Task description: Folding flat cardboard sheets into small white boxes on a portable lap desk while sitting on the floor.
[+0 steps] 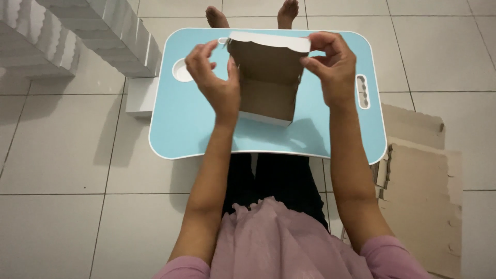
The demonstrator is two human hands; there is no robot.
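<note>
- Head view: A person seated on a tiled floor [62,170] held a half-folded cardboard box [268,77] above a light-blue lap table [181,124], both hands raised to it.
- The left hand [214,82] gripped the box's left wall, thumb pressed against the brown inner face and fingers curled round the outside edge.
- The right hand [333,64] pinched the upper right corner, where a white flap with a scalloped edge folded over the top; its fingers were closed on that flap.
- The box stood roughly upright, brown inside and white outside, its lower edge near the tabletop, though whether it touched the surface could not be told from this angle.
- A round recess [181,71] lay in the table's left side and a slotted handle [362,91] in its right.
- Stacks of white folded boxes [98,31] rose at upper left.
- Flat brown cardboard sheets [423,191] lay on the floor at right.
- The person's bare feet [217,18] showed beyond the table's far edge.
</note>
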